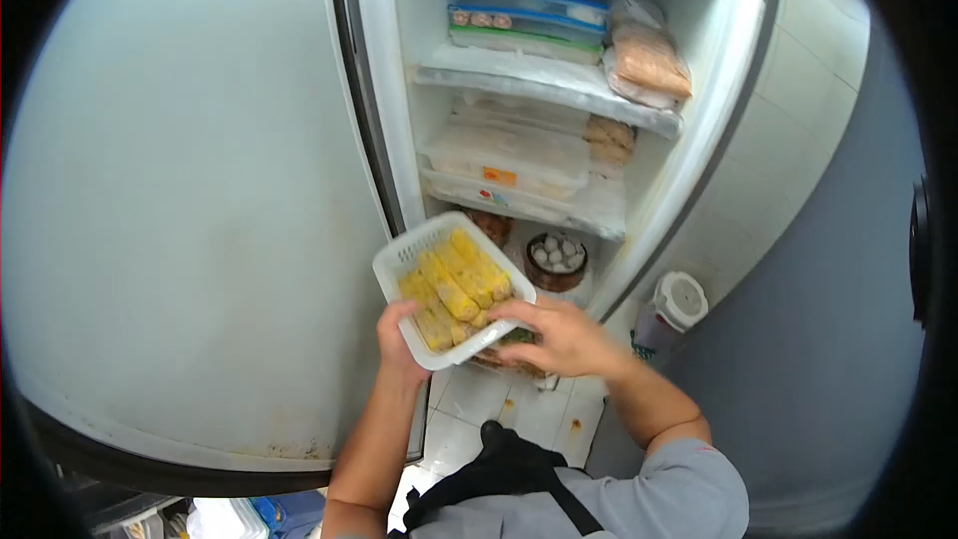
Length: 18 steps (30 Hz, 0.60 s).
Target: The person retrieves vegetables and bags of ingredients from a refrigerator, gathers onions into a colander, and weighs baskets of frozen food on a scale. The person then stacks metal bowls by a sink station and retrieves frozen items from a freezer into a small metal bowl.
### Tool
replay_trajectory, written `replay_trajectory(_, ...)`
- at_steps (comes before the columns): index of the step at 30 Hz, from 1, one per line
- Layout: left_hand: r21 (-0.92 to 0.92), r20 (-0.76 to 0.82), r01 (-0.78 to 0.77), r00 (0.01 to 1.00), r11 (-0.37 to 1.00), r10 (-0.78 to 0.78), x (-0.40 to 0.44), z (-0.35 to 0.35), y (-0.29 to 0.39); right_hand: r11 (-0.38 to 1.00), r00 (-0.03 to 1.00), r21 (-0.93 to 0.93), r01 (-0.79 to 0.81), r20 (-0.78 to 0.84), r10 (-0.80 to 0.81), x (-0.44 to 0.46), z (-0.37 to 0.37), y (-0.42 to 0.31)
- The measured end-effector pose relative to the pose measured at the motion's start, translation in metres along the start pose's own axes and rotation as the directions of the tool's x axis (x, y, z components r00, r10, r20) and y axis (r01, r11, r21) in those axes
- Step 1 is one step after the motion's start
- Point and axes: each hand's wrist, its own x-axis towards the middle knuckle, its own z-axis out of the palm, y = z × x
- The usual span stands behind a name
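Observation:
A white plastic basket point(403, 241) is held up before the open upright freezer, tilted, with several yellow rolls point(447, 284) lying side by side in it. My left hand point(399, 336) is closed on the basket's left side, thumb over the rim. At the lower right corner, my right hand point(554, 336) straddles the rim. Its upper fingers reach inside against the end of a roll, and its thumb is outside below. Whether it also pinches a roll is hard to see.
Frosty freezer shelves point(544, 82) hold zip bags point(529, 15), an orange-filled bag point(649, 58) and a lidded plastic box point(509, 155). A dark round bowl of white balls point(556, 261) stands below. The large door point(200, 190) is at left, a white-lidded bucket point(681, 301) at right.

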Motion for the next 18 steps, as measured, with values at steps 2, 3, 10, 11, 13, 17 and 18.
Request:
replay_trajectory(2, 0.094, -0.063, -0.007, 0.998, 0.996, 0.013, 0.003, -0.023, -0.006, 0.989, 0.929, -0.135, -0.067, 0.353, 0.111, 0.03, -0.052, -0.009)
replay_trajectory(3, 0.196, -0.136, 0.015, 0.991, 0.981, 0.012, 0.003, -0.028, -0.009, 0.998, 0.999, -0.059, 0.038, 0.004, -0.038, 0.049, -0.065, 0.001)
replay_trajectory(10, 0.171, -0.131, 0.066, 0.99, 0.983, -0.044, -0.004, -0.021, -0.001, 0.81, 0.854, -0.558, -0.179, -0.498, -0.154, 0.337, -0.189, 0.078)
replay_trajectory(11, 0.179, -0.123, 0.062, 0.992, 0.982, -0.04, -0.006, -0.021, 0.0, 0.804, 0.819, -0.553, -0.218, -0.552, -0.158, 0.375, -0.197, 0.105)
replay_trajectory(13, 0.207, -0.15, 0.065, 0.988, 0.976, -0.034, -0.013, -0.013, 0.007, 0.806, 0.786, -0.545, -0.23, -0.593, -0.177, 0.425, -0.209, 0.144)
replay_trajectory(17, 0.22, -0.197, 0.085, 0.98, 0.972, -0.041, -0.016, -0.033, 0.004, 0.909, 0.774, -0.388, -0.153, -0.619, -0.135, 0.457, -0.22, 0.181)
replay_trajectory(18, 0.225, -0.212, 0.073, 0.977, 0.972, -0.025, -0.015, -0.033, 0.002, 0.911, 0.75, -0.34, -0.231, -0.659, -0.056, 0.456, -0.219, 0.181)
